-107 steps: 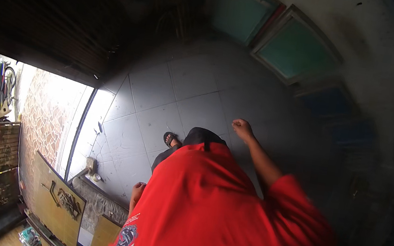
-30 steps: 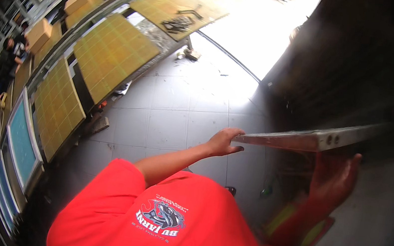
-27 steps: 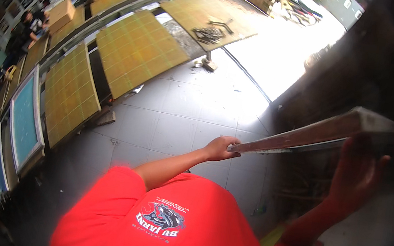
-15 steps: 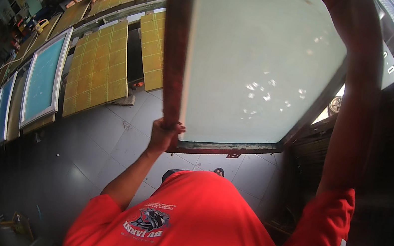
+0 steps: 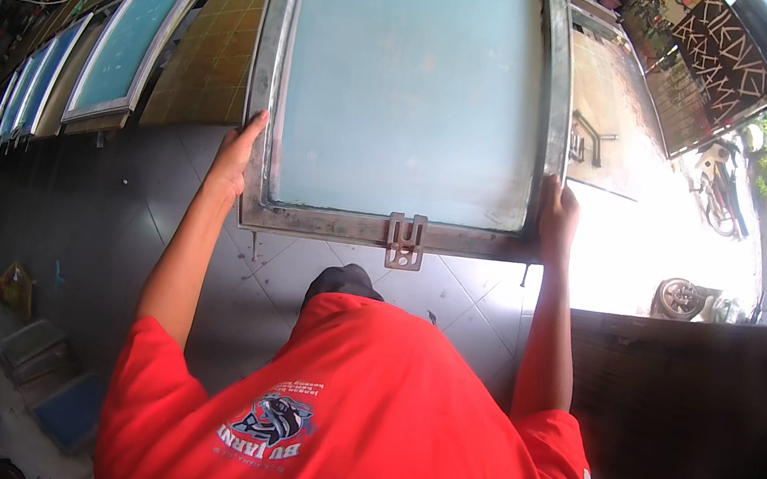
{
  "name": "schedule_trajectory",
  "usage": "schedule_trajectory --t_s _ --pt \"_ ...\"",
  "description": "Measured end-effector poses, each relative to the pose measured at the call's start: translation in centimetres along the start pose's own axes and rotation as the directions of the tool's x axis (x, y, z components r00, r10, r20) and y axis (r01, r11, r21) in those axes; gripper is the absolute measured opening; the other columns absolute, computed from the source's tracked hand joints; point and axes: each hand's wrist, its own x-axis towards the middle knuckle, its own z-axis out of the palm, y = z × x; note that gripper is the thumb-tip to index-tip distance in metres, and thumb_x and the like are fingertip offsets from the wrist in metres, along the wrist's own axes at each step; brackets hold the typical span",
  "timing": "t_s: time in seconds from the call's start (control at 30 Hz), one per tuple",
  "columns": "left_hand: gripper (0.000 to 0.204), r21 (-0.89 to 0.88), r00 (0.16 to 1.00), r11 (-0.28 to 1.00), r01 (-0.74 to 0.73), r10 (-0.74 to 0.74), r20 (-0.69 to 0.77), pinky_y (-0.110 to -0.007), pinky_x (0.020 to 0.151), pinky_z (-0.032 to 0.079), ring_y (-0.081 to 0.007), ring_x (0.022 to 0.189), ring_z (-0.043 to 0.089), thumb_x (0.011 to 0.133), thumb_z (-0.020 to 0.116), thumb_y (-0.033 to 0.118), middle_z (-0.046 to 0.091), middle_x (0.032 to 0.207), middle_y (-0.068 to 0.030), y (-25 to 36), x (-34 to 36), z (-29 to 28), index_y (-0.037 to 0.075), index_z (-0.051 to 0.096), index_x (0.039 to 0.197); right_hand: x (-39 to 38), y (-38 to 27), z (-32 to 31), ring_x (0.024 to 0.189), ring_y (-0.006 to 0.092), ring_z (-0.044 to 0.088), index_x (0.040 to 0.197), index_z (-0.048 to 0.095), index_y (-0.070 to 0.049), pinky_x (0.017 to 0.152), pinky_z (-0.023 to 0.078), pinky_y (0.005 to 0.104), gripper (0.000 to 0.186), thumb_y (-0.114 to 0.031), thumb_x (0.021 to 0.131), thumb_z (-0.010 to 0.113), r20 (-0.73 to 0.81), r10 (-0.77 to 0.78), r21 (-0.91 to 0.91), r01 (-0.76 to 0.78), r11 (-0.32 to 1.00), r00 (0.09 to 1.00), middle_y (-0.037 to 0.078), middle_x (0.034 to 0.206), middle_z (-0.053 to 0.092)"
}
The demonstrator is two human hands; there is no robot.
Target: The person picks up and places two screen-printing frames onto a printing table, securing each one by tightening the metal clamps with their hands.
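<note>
A large screen printing frame [image 5: 327,224] with pale blue mesh [image 5: 413,97] is held in front of my body, its far end cut off by the top of the view. My left hand [image 5: 235,158] grips its left rail near the lower corner. On the opposite rail, my right hand [image 5: 559,217] is closed at about the same height; part of its fingers is hidden behind the rail. A slotted metal bracket [image 5: 406,242] is fixed at the middle of the near rail, and bolts stick down near both corners.
To the left, several white-rimmed screen frames [image 5: 137,38] lean along a row of yellowish boards [image 5: 209,53]. A pale board [image 5: 607,114] with a bent metal part lies beyond my right hand. Grey floor tiles [image 5: 164,199] spread below. A wheel [image 5: 679,299] is at the right.
The screen frame has turned from a steep tilt to lie squarer before me. My right hand has come down from its top to the right rail, and my view has swung right.
</note>
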Motion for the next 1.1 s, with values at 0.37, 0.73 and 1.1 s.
schedule_trajectory --t_s 0.37,0.73,1.1 --pt "0.075 0.208 0.988 0.967 0.146 -0.131 -0.083 -0.039 0.108 0.027 -0.0262 0.133 0.036 0.085 0.059 0.052 0.042 0.141 -0.0186 -3.4 8.6 0.8 -0.003 0.046 0.134 5.8 5.8 6.3 0.058 0.0219 0.048 0.078 0.058 0.007 0.060 0.039 0.0389 0.051 -0.041 0.095 0.049 0.076 0.096 -0.273 -0.072 0.959 0.992 0.016 0.061 0.054" --pt "0.082 0.255 0.977 0.944 0.210 -0.194 -0.087 -0.045 0.111 0.020 -0.0303 0.139 0.024 0.086 0.054 0.057 0.028 0.149 -0.0206 -4.4 16.3 0.7 -0.002 0.035 0.140 10.8 3.3 9.5 0.057 0.0369 0.051 0.069 0.058 0.009 0.061 0.041 0.0453 0.059 -0.045 0.091 0.051 0.078 0.093 -0.367 -0.058 0.929 0.993 0.026 0.061 0.053" --pt "0.086 0.291 0.968 0.925 0.244 -0.215 -0.129 -0.048 0.111 0.019 -0.0331 0.142 0.018 0.085 0.053 0.057 0.021 0.153 -0.0207 -4.1 19.8 1.5 0.002 0.028 0.145 14.5 4.2 11.3 0.059 0.0302 0.055 0.073 0.060 0.008 0.062 0.042 0.0426 0.057 -0.045 0.091 0.050 0.057 0.087 -0.339 -0.063 0.939 0.995 0.022 0.060 0.055"
